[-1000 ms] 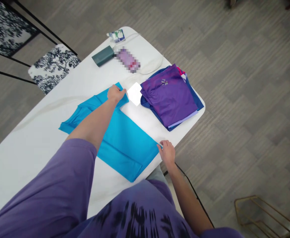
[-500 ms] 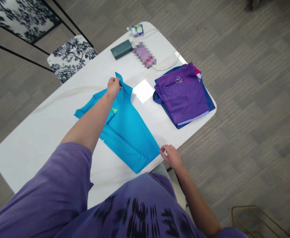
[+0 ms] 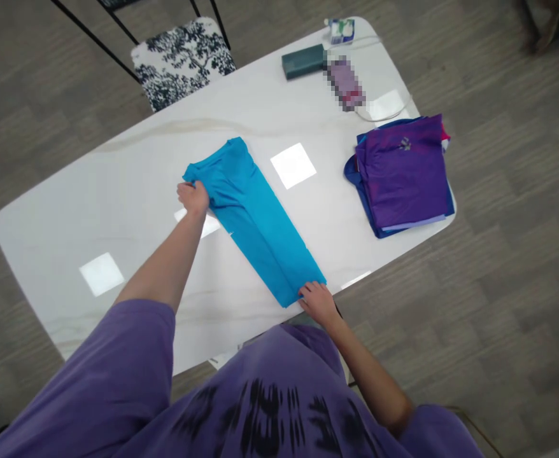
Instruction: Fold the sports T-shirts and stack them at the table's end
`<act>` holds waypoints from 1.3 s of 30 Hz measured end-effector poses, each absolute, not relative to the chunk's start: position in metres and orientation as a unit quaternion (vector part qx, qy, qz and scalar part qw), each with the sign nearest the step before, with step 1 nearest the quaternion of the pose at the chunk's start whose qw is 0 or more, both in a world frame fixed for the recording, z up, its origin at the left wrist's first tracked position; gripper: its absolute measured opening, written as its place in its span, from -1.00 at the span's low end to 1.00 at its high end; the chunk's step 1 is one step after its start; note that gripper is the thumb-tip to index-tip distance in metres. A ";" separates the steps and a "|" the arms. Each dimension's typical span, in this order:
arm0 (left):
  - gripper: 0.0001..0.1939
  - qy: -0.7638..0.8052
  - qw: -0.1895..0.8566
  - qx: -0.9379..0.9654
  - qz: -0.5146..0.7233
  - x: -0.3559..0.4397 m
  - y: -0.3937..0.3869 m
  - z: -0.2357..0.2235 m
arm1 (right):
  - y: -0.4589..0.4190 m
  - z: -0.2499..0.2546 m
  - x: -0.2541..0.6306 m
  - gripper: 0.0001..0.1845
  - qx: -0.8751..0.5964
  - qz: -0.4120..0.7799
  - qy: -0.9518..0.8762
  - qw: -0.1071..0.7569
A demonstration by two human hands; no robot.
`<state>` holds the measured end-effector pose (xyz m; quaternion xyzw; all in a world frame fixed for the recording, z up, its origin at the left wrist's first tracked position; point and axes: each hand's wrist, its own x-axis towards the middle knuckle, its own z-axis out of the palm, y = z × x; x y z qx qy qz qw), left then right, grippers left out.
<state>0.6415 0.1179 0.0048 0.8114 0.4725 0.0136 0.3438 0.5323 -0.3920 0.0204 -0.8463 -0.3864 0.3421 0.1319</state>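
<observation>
A bright blue shirt [image 3: 265, 222] lies on the white table, folded lengthwise into a narrow strip that slants from upper left to the near edge. My left hand [image 3: 194, 196] is closed on its upper left edge, by the bunched collar end. At the opposite end, my right hand [image 3: 318, 302] has its fingers curled over the lower hem, at the table's near edge; the thumb is partly hidden. Some creases run across the cloth beside my left hand.
On the table's right end sits a stack of folded clothes [image 3: 406, 181], purple on top. Behind it are a blurred-out phone [image 3: 346, 84] with a white cable, a dark green box [image 3: 303, 62] and a small carton [image 3: 341, 30]. A patterned chair [image 3: 181, 60] stands at the far side.
The shirt's left part has been folded over, so its chest print no longer shows and it is narrower. My left hand moved from the collar to the left edge. The view has shifted.
</observation>
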 end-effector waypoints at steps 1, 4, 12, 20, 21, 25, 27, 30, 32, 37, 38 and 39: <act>-0.25 0.467 0.302 0.831 0.033 0.632 0.110 0.006 | -0.386 0.020 0.530 -0.78 -0.852 0.331 -0.382 0.134; -0.27 0.371 0.256 0.890 0.063 0.623 0.074 0.012 | -0.360 0.019 0.538 -0.49 -0.869 0.271 -0.376 0.171; 0.00 0.201 0.308 0.929 -0.032 0.663 0.015 -0.024 | -0.307 -0.033 0.587 -0.18 -0.847 0.241 -0.439 0.181; 0.05 0.231 0.310 0.922 -0.034 0.674 0.026 -0.048 | -0.314 -0.052 0.589 -0.14 -0.843 0.256 -0.449 0.148; 0.05 0.236 0.313 0.919 -0.033 0.676 0.023 -0.046 | -0.315 -0.052 0.591 -0.14 -0.844 0.256 -0.450 0.141; -0.03 0.252 0.284 0.925 -0.021 0.649 -0.018 -0.012 | -0.315 -0.043 0.592 -0.15 -0.846 0.253 -0.454 0.120; -0.08 0.252 0.253 0.934 -0.026 0.605 -0.055 0.011 | -0.316 -0.032 0.589 -0.16 -0.847 0.249 -0.454 0.116; -0.16 0.271 0.225 0.934 -0.057 0.516 -0.115 0.038 | -0.327 -0.008 0.577 -0.12 -0.856 0.232 -0.447 0.119; -0.24 0.285 0.229 0.927 -0.079 0.455 -0.148 0.047 | -0.344 0.010 0.566 -0.12 -0.854 0.220 -0.456 0.116; -0.63 0.267 0.291 0.905 -0.162 0.346 -0.193 0.045 | -0.408 0.049 0.535 -0.36 -0.841 0.227 -0.491 0.027; -0.67 0.252 0.301 0.903 -0.175 0.333 -0.199 0.042 | -0.420 0.056 0.530 -0.44 -0.839 0.236 -0.490 -0.001; -0.69 0.237 0.309 0.903 -0.183 0.322 -0.204 0.041 | -0.430 0.062 0.525 -0.51 -0.835 0.250 -0.489 -0.029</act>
